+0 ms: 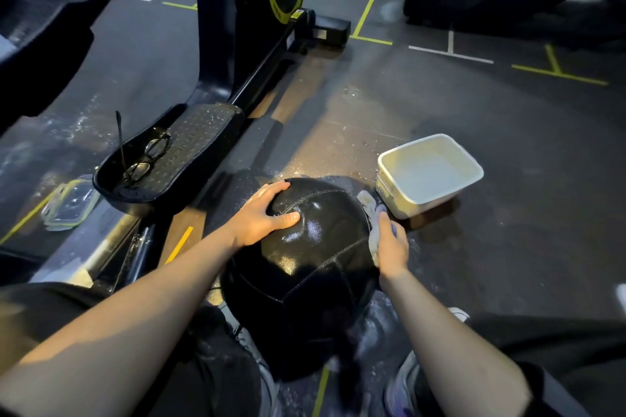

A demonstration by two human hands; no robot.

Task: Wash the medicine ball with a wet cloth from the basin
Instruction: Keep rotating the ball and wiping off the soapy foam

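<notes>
— What is shown at the centre?

— A large black medicine ball (305,267), its stitched leather-like panels glossy with wet, is seen resting on the dark rubber gym floor (508,152) between the person's knees. It is steadied from above by the left hand (262,217), laid flat with fingers spread over the top seam and nothing gripped.

— And the cloth?

— A pale, crumpled wet cloth (371,213) is pressed against the ball's right flank and held by the right hand (393,247), whose fingers are curled over it.

— Where is the basin?

— A white rectangular plastic basin (430,173) with rounded corners is set on the floor just beside the ball, to its right. Pale flecks are scattered on the floor around both.

— Anything else?

— Dark-framed glasses (149,159) are left on the studded black pedal (176,159) of an exercise machine at left; a clear clip-lock lid (69,203) lies beside it.
</notes>
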